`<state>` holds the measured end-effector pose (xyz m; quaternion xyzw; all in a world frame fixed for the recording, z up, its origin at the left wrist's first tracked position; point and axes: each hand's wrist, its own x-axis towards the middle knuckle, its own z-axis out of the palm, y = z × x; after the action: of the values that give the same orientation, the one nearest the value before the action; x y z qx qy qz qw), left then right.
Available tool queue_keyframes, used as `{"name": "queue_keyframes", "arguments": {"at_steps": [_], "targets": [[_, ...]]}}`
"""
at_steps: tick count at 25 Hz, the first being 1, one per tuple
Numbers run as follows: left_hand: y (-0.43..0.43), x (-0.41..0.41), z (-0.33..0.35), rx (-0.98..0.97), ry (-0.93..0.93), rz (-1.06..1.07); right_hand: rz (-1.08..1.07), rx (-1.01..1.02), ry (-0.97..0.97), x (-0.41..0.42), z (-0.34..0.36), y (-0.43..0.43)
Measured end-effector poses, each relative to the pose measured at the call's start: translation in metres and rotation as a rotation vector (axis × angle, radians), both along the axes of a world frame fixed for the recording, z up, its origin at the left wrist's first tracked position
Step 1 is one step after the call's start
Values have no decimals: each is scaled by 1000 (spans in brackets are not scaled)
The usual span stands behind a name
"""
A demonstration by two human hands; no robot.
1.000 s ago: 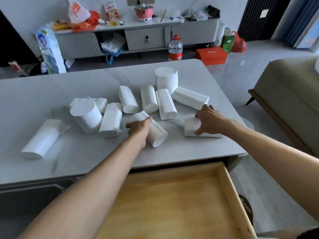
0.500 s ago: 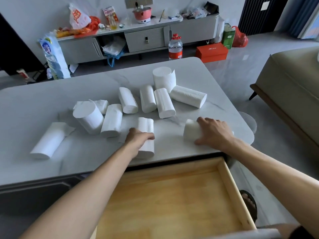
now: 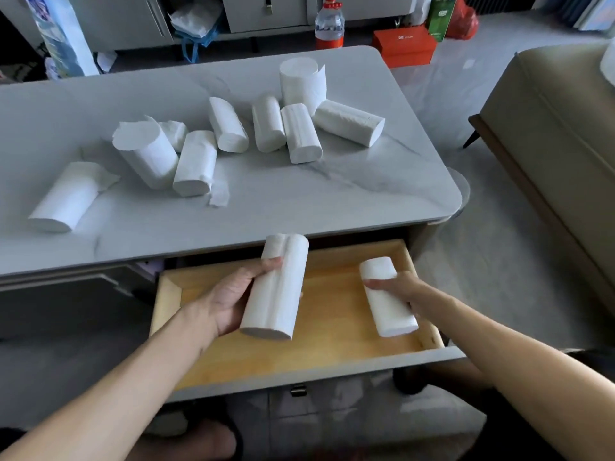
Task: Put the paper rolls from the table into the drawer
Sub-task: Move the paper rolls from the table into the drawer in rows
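Observation:
My left hand (image 3: pixel 234 294) grips a white paper roll (image 3: pixel 276 287) held over the middle of the open wooden drawer (image 3: pixel 332 347). My right hand (image 3: pixel 399 289) holds a second, smaller paper roll (image 3: pixel 387 304) low at the drawer's right side; whether it touches the bottom I cannot tell. Several more white rolls lie on the grey marble table (image 3: pixel 299 194): a cluster at the back (image 3: pixel 299 128), one standing upright (image 3: pixel 301 81), a group at the left (image 3: pixel 186 158) and a single roll at the far left (image 3: pixel 63 197).
A loose scrap of tissue (image 3: pixel 219 194) lies on the table. A beige sofa (image 3: pixel 549 154) stands to the right. Behind the table are a water bottle (image 3: pixel 329 24), an orange box (image 3: pixel 404 44) and a grey cabinet (image 3: pixel 266 11).
Both hands lifted their rolls off the table and brought them down and toward me over the open drawer. The camera tilted down.

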<state>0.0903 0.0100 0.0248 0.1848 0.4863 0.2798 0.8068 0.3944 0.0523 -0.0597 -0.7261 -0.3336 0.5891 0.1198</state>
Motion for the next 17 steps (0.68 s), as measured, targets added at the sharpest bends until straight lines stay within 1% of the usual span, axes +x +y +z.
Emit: {"name": "queue_keyframes", "arguments": {"at_steps": [3, 5, 8, 10, 12, 14, 16, 17], "targets": [[-3, 0, -18, -55, 69, -75, -7, 88, -29, -6, -28, 3], [2, 0, -32, -60, 75, -72, -7, 110, -73, -5, -41, 5], [8, 7, -49, -81, 90, -19, 144, 124, -263, -2, -51, 5], [11, 13, -60, -84, 94, 31, 197, 170, -372, -5, -51, 5], [14, 17, -69, -83, 48, 104, 340, 292, -528, -12, -53, 2], [16, 21, -79, -98, -35, 189, 531, 413, -742, -17, -54, -2], [17, 25, -88, -134, -135, 246, 682, 449, -897, -19, -54, -4], [17, 26, -92, -153, -170, 262, 743, 445, -943, -19, -55, -5]]}}
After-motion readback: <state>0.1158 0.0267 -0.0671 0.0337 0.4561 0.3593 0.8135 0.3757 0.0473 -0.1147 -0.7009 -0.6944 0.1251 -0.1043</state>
